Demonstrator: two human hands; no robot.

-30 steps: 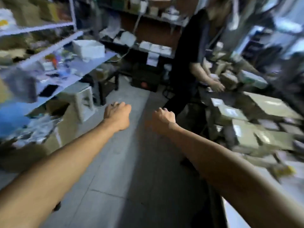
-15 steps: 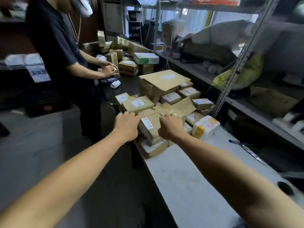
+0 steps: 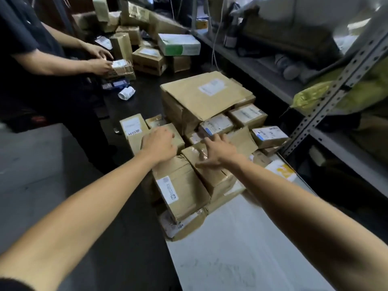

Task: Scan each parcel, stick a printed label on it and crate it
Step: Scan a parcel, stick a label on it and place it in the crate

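A long table (image 3: 231, 259) ran away from the camera, pale at the near end and dark farther off, with metal shelving (image 3: 336, 80) along its right side. A heap of cardboard parcels covered its middle and far end. The biggest, a broad flat box (image 3: 201, 95) with a white label, sat on top of smaller ones behind the hands. At the far end stood a white and green carton (image 3: 178, 44) among more brown boxes.

Nearest the camera lay a taped brown parcel (image 3: 184, 192) with a white label down its left edge, resting on a flatter packet beneath it. The left hand (image 3: 160, 143) lay just beyond that parcel's far end, knuckles up and fingers curled down over a smaller box (image 3: 177, 136) — whether it actually gripped the box could not be told. The right hand (image 3: 218, 151) rested flat on a neighbouring brown parcel (image 3: 212, 173), fingers spread and straight, thumb out to the left, holding nothing.

A second person (image 3: 31, 59) in dark clothes stood at the left, both hands on a small wrapped package (image 3: 120, 68). Beside them lay a roll of white labels (image 3: 126, 93).

No crate could be seen.
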